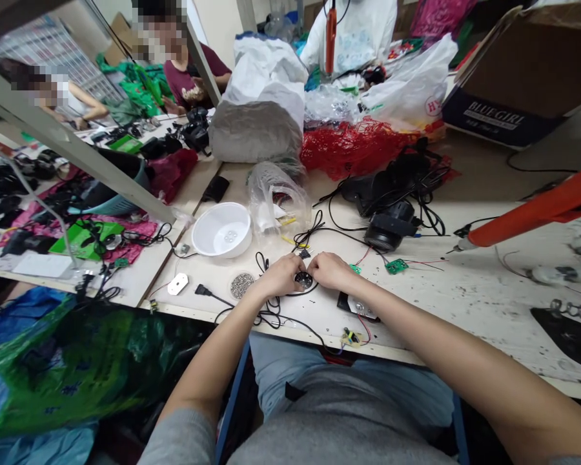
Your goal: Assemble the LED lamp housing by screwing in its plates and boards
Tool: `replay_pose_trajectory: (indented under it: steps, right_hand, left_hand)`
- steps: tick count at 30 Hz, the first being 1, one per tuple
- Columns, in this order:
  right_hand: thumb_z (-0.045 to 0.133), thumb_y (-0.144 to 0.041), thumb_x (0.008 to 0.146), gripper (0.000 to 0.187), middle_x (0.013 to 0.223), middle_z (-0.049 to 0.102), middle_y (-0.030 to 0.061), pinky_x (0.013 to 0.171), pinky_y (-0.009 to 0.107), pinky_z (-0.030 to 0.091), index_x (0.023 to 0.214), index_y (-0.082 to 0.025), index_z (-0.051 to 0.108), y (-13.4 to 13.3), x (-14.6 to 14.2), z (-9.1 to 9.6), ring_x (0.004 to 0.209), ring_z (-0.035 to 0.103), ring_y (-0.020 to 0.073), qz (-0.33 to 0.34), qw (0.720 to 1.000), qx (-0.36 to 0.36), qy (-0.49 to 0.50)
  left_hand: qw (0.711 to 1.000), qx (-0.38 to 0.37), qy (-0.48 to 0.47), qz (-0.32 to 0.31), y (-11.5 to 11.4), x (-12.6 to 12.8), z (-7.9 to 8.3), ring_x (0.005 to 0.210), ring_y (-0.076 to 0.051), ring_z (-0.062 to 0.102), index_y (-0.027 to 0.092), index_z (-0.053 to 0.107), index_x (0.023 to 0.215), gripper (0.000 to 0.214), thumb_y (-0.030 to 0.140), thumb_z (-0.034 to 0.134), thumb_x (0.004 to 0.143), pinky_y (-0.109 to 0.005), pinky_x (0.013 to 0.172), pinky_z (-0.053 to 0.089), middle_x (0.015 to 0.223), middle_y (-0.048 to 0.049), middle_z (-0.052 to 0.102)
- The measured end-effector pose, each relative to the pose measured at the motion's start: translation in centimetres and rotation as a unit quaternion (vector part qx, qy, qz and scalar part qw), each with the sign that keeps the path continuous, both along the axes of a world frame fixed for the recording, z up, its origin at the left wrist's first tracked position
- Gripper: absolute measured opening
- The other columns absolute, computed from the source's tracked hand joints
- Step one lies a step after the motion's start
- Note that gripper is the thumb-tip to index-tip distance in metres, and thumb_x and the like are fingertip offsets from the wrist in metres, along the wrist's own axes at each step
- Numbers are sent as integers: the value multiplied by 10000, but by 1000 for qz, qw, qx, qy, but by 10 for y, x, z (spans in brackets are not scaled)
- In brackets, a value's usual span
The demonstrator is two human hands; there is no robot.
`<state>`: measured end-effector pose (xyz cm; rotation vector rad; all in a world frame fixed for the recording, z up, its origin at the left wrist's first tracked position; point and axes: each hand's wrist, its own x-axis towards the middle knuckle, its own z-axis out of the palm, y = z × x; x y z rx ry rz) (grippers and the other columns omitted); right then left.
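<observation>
My left hand [285,274] is closed on the edge of a small round black part [303,280], held low over the bench. My right hand [331,270] meets it from the other side with fingers pinched together; what lies between them is hidden. A black cable [314,223] loops behind the hands, and more cable lies under my left wrist. To the left sits a round dish of small metal screws [243,285], with a black two-pin plug [203,290] beside it. Under my right forearm is a black-edged part with a metallic face [361,306], wired to a small board [351,336].
A white plastic bowl [221,230] stands left of an open clear bag [278,203]. Black lamp-like housings [391,226] and a green circuit board [396,265] lie to the right. An orange electric screwdriver [532,210] reaches in from the right. Other people sit across the bench.
</observation>
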<state>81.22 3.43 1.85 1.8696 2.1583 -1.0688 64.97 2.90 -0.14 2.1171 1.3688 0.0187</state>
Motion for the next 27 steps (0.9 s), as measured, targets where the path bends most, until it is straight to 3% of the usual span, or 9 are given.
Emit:
replay_pose_trajectory:
  steps: [9,14,20,23,27]
  right_hand:
    - [626,-184,858,154,998,766,78,811,264,484,931,-189,762,4,1,-11,952,683,173,-1,1000,-11,27]
    - [660,-148,813,113,989,761,47,763,241,458,876,-201,738,6,1,-14,949,680,171,-11,999,-1,45]
    - [669,-140,769,324,1077,732,69,715,253,422,1084,-212,646,4,0,-20,995,672,219,-37,996,25,75]
    - [671,-154,767,361,1060,727,79,714,260,425,1118,-202,604,2,-1,-15,966,674,224,-47,993,38,105]
    - [664,-170,770,354,964,724,35,695,247,439,1110,-212,572,0,0,2,885,673,192,-74,982,68,158]
  left_hand:
    - [1000,-3,1,4,1,1,1,967,-234,636,181,630,971,367,136,798,647,-324,845,517,1035,-51,618]
    - [1000,3,-9,8,0,0,1,964,-229,620,182,603,954,378,138,813,642,-323,842,504,1017,-46,609]
    - [999,12,-28,13,0,-2,0,923,-210,611,189,582,931,382,124,803,626,-318,823,500,982,-24,596]
    - [998,32,-40,22,-2,-3,3,911,-208,604,187,565,919,385,123,803,623,-318,817,493,962,-18,593]
    - [992,96,-69,32,-9,-4,14,867,-204,599,198,544,920,381,261,825,670,-308,766,490,930,-8,602]
